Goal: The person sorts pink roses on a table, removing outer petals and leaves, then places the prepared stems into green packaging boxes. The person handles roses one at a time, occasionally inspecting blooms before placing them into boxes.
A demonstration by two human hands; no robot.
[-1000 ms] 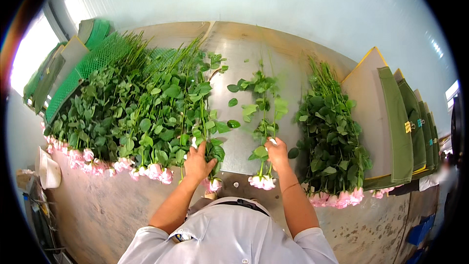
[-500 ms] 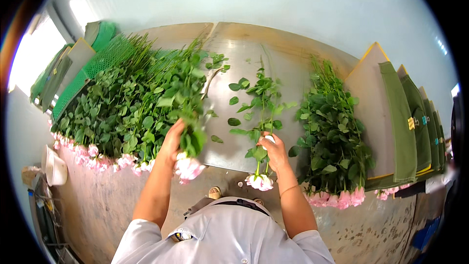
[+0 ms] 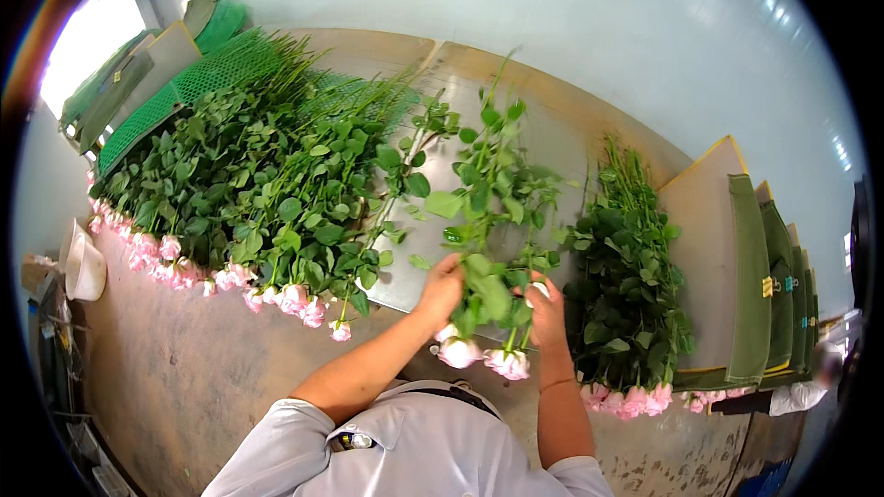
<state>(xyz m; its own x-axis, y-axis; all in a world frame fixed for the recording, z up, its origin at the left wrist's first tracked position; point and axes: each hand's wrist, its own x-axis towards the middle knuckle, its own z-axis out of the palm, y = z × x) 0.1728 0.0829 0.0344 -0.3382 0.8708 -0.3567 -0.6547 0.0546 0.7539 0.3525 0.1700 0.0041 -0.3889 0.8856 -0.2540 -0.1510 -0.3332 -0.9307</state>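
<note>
My left hand grips a leafy rose stem with a pink bloom hanging just below it. Close to its right, my right hand is closed on more rose stems, whose pink bloom hangs below. A small white item shows at its fingers, too small to make out. The leafy tops of the held roses stretch over the metal table. A large pile of pink roses lies to the left, with loose leafy stems beside it. A dark-leaved bundle of roses lies to my right.
Green mesh sheets stand at the back left. Boards with olive cloth and clips lean at the right. A white bucket is at the far left. Another person's light sleeve shows at the far right.
My left hand has lifted a rose from the left pile and moved rightward, beside my right hand, so the held stems now overlap. The view has shifted slightly.
</note>
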